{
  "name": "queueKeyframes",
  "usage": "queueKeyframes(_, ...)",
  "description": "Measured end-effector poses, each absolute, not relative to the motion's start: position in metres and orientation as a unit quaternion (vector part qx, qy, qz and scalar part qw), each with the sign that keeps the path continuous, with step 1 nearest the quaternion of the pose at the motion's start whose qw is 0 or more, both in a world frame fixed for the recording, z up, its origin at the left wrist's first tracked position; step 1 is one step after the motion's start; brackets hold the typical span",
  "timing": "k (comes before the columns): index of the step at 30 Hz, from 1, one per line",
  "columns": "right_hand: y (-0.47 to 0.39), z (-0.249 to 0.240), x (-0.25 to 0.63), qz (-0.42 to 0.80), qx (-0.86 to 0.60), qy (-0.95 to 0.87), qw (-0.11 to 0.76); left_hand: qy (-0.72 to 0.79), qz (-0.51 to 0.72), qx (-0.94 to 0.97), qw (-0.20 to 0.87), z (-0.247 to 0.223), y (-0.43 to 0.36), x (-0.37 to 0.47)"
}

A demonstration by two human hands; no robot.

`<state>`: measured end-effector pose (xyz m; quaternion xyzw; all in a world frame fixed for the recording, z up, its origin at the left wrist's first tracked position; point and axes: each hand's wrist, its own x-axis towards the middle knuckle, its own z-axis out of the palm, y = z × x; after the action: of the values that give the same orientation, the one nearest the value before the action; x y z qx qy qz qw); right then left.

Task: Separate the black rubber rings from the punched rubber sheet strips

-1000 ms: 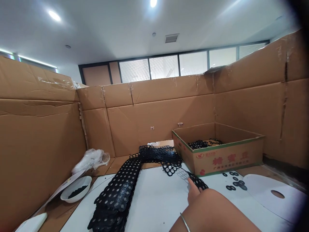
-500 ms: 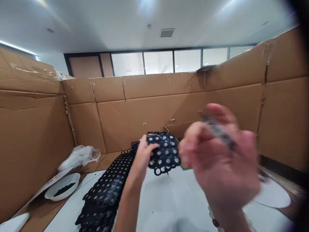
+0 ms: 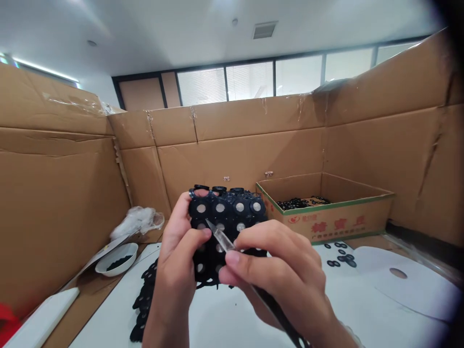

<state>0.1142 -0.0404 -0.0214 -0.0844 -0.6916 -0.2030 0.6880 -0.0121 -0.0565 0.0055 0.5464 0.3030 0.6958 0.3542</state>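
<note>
black sheet (image 3: 220,208), silvery dots in rows; green-edged brown box (image 3: 348,223), red lettering.

We get soft, fairly even indoor light, brightest at the windows (image 3: 250,79) and the strip light (image 3: 45,69) at upper left, with hazy glare streaking the ceiling (image 3: 163,38). Soft shadows dull the cardboard walls (image 3: 54,203). We notice wide-angle stretching toward the sides, a blurred dark patch (image 3: 451,29) upper right and a red smear (image 3: 7,321) lower left.

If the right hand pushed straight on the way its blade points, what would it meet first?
Probably the black ringed sheet in the left hand; the right hand's blade tip looks very near it, though depth is unclear.
</note>
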Motion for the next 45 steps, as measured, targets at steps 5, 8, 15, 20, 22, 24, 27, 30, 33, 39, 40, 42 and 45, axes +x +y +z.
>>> queueKeyframes(5,-0.02,-0.021,0.12,-0.229,-0.078,-0.663,0.708,0.328,0.701,0.524,0.356,-0.005,-0.059,-0.014)
queueKeyframes(8,-0.016,-0.019,0.128,-0.222,-0.066,-0.66,0.714,0.342,0.668,0.541,0.379,-0.009,-0.056,-0.02)
queueKeyframes(15,-0.015,-0.016,0.134,-0.211,-0.062,-0.668,0.711,0.313,0.623,0.584,0.416,-0.002,-0.048,-0.023)
queueKeyframes(20,-0.015,-0.016,0.134,-0.194,-0.041,-0.678,0.708,0.297,0.626,0.578,0.431,0.0,-0.049,-0.021)
queueKeyframes(22,-0.016,-0.015,0.134,-0.193,-0.036,-0.676,0.71,0.303,0.636,0.573,0.418,-0.003,-0.049,-0.023)
queueKeyframes(24,-0.017,-0.015,0.134,-0.192,-0.036,-0.68,0.707,0.311,0.646,0.562,0.413,-0.006,-0.048,-0.026)
queueKeyframes(27,-0.018,-0.015,0.134,-0.186,-0.033,-0.688,0.701,0.319,0.662,0.536,0.416,-0.01,-0.048,-0.028)
queueKeyframes(30,-0.018,-0.014,0.135,-0.176,-0.026,-0.692,0.699,0.322,0.666,0.523,0.424,-0.011,-0.048,-0.027)
queueKeyframes(33,-0.019,-0.013,0.136,-0.174,-0.033,-0.701,0.691,0.323,0.652,0.527,0.439,-0.009,-0.047,-0.026)
queueKeyframes(39,-0.02,-0.012,0.136,-0.197,-0.064,-0.707,0.677,0.298,0.62,0.594,0.418,-0.006,-0.043,-0.03)
queueKeyframes(40,-0.02,-0.012,0.136,-0.198,-0.063,-0.705,0.678,0.298,0.609,0.613,0.406,-0.005,-0.043,-0.03)
queueKeyframes(42,-0.019,-0.013,0.136,-0.191,-0.053,-0.702,0.684,0.302,0.589,0.648,0.375,-0.004,-0.043,-0.031)
queueKeyframes(45,-0.017,-0.014,0.137,-0.172,-0.04,-0.702,0.69,0.311,0.562,0.697,0.318,-0.002,-0.042,-0.031)
